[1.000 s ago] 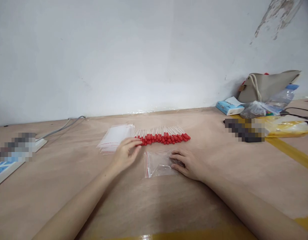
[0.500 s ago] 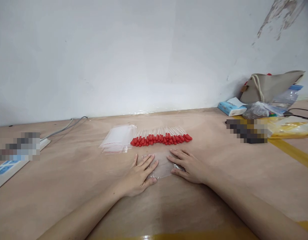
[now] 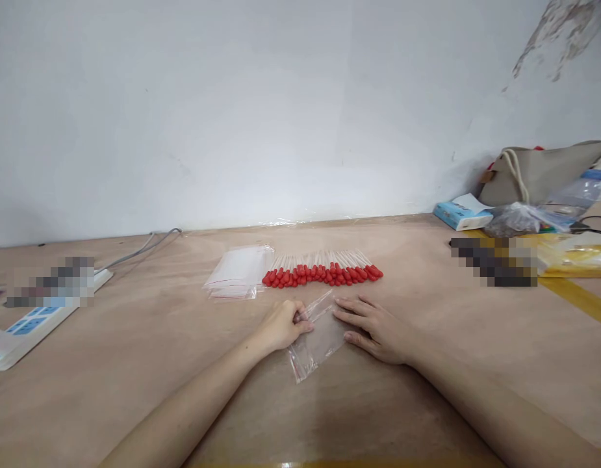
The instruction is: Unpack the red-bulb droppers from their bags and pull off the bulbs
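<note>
A clear plastic zip bag (image 3: 324,335) lies slanted on the table between my hands. My left hand (image 3: 285,325) has its fingers curled and its thumb pressed on the bag's left edge, gripping it. Flat on the table at the bag's right side, my right hand (image 3: 378,328) is open with fingers apart, the fingertips touching or close to the bag. Just beyond both hands, a row of red-bulbed droppers (image 3: 324,273) with thin clear stems lies side by side, stems pointing to the wall. Left of the row is a stack of clear zip bags (image 3: 236,272).
A power strip (image 3: 56,318) with a grey cable (image 3: 149,244) lies on the left. At the right stand a blue tissue pack (image 3: 460,213), a grey bag (image 3: 548,172) and yellow plastic packaging (image 3: 577,257). A white wall (image 3: 281,117) closes off the table's back.
My left hand went from lying flat to gripping the bag's left edge. The bag has turned aslant, its lower left corner nearer me. My right hand stays open. The view shifted slightly.
</note>
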Motion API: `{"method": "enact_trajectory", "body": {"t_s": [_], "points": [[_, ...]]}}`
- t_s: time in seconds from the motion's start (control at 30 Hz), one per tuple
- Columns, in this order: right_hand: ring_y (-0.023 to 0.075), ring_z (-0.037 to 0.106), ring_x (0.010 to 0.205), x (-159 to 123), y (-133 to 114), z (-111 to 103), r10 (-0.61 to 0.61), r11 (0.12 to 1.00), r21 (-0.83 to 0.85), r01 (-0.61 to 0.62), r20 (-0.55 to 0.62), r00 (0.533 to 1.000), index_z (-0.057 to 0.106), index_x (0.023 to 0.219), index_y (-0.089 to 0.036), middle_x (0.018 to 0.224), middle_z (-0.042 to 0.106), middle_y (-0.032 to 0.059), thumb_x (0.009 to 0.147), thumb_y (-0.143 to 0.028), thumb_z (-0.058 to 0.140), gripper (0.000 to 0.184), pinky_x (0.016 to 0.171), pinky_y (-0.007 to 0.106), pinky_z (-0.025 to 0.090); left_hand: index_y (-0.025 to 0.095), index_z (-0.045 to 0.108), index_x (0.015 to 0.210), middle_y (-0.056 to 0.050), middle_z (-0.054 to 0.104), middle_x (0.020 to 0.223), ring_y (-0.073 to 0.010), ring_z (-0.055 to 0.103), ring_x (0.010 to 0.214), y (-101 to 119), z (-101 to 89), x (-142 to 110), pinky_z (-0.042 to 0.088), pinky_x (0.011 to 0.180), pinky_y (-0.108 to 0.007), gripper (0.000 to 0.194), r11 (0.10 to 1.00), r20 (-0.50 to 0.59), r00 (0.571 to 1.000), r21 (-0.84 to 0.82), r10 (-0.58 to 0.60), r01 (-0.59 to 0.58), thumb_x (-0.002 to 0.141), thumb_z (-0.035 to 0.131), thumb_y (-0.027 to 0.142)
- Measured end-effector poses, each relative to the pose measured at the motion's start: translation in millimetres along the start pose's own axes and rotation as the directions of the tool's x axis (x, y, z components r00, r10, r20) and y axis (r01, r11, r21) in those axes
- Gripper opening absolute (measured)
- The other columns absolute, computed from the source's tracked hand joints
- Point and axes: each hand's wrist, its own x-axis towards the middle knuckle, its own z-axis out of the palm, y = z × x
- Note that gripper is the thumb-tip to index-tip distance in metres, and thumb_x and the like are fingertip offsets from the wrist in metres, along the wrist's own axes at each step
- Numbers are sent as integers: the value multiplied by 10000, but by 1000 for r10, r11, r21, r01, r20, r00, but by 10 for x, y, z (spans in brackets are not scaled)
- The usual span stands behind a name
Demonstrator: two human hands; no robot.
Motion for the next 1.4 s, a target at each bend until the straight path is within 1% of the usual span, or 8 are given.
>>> {"method": "enact_trajectory", "body": {"t_s": [0.13, 0.33, 0.47, 0.57, 0.7, 0.83, 1.17, 1.4], "points": [[227, 372, 1217, -9, 10, 6, 7, 1000, -5, -8, -22, 1000, 385, 1294, -271, 1329, 414, 64, 861, -427, 402, 461, 1006, 452, 288, 186, 526, 732, 19, 550, 612, -124, 513, 533, -357, -424, -65, 381, 502, -232, 251, 993, -300, 953, -117, -34, -2, 763, 477, 430], [232, 367, 1219, -4, -4, -9, 10, 1000, -6, -10, -8, 1000, 390, 1293, -268, 1329, 415, 58, 858, -435, 401, 466, 1006, 455, 293, 173, 525, 910, -23, 592, 679, -166, 563, 558, -1115, -1172, 245, 419, 523, -266, 352, 930, -663, 682, -62, -310, 362, 689, 547, 446], [233, 373, 1213, -4, -13, -18, 12, 1000, 12, -12, -16, 1000, 398, 1288, -267, 1321, 425, 58, 855, -433, 408, 464, 999, 446, 308, 143, 501, 1067, -121, 625, 818, -293, 591, 801, -1219, -1155, 392, 445, 671, -392, 518, 832, -605, 695, 94, -388, 547, 631, 616, 399], [236, 369, 1215, -5, -10, -18, 19, 1000, 12, -19, -9, 1000, 408, 1282, -272, 1323, 423, 52, 855, -436, 405, 457, 1000, 451, 306, 157, 481, 1156, -199, 542, 1100, -360, 473, 1060, -1121, -1020, 343, 375, 827, -500, 549, 805, -678, 694, 261, -240, 533, 691, 560, 439], [233, 356, 1224, -2, -11, -16, 17, 1000, 0, -17, 7, 1000, 403, 1286, -265, 1324, 422, 52, 859, -435, 396, 460, 1009, 455, 293, 264, 411, 1262, -117, 364, 1352, -320, 280, 1259, -1010, -819, 212, 193, 976, -560, 469, 811, -480, 877, 510, -8, 287, 839, 346, 455], [231, 378, 1208, 0, -15, -20, 10, 1000, 12, -10, -13, 1000, 404, 1284, -270, 1316, 431, 56, 855, -432, 406, 458, 997, 451, 308, 298, 392, 1279, -93, 315, 1389, -325, 249, 1278, -1055, -602, 142, 199, 972, -563, 495, 838, -307, 945, 480, -116, 259, 844, 304, 517], [229, 445, 1133, 21, -14, 12, 27, 1000, -9, -27, -66, 997, 482, 1222, -251, 1260, 483, 67, 839, -414, 439, 418, 953, 428, 358, 238, 629, 953, -78, 585, 1083, -256, 454, 1105, -900, -468, 28, 141, 1020, -489, 249, 856, -602, 755, 505, 260, 108, 821, 452, 352], [209, 504, 1004, 392, -131, 99, 19, 1000, 27, -14, -197, 980, 588, 1034, -206, 1097, 541, 92, 806, -294, 496, 261, 852, 378, 427, 235, 649, 846, -59, 612, 962, -227, 524, 960, -605, -369, 194, 200, 991, -458, 200, 877, -601, 738, 479, 307, 26, 794, 499, 357]]}}
